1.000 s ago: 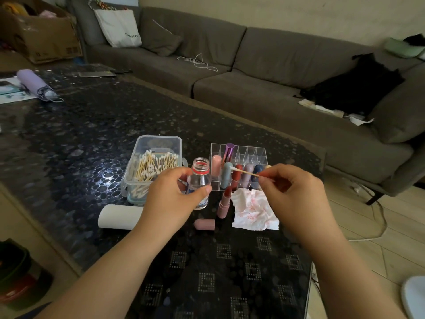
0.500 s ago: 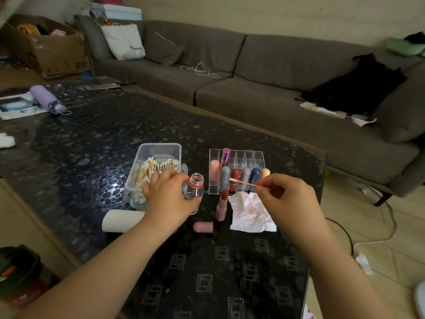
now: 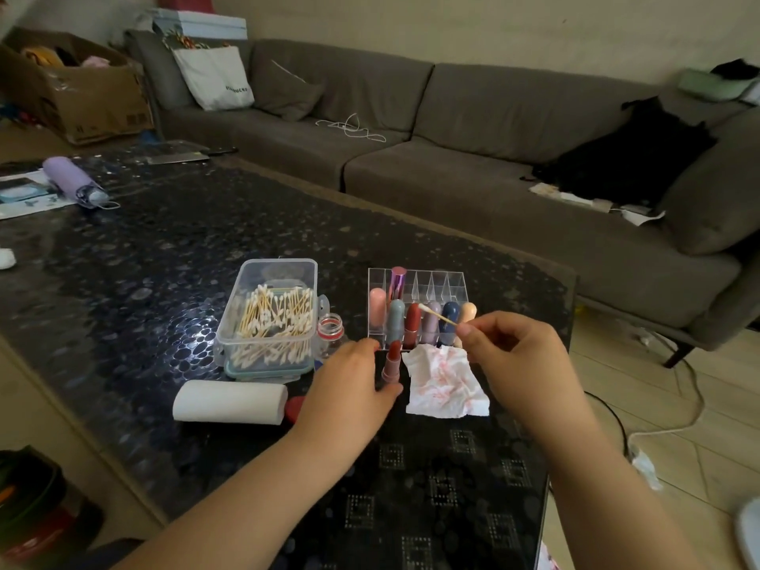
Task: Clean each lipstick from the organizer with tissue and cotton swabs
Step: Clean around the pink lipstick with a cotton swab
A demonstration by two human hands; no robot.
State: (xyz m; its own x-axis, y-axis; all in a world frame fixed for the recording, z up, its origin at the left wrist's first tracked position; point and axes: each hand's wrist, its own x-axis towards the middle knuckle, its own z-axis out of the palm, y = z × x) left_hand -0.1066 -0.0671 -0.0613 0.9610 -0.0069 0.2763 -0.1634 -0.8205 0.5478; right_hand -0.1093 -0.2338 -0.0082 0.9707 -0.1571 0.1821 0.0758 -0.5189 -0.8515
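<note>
Cotton swab [image 3: 438, 315] tip up-left

Head-worn view, down over table [image 3: 164, 248]

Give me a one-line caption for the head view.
Right hand pinches a cotton swab; left hand reaches the uncapped lipstick.

We take the organizer [image 3: 417, 308] on the table [image 3: 164, 257] as landmark. Left of it: an open bottle [image 3: 330, 332], then the swab box [image 3: 269, 318]. Before it: an uncapped lipstick [image 3: 391, 361] standing upright, with the tissue [image 3: 444, 382] to that lipstick's right. Before the swab box: a paper roll [image 3: 229, 402] lying on its side. Behind the organizer, beyond the table: the sofa [image 3: 452, 158].
</note>
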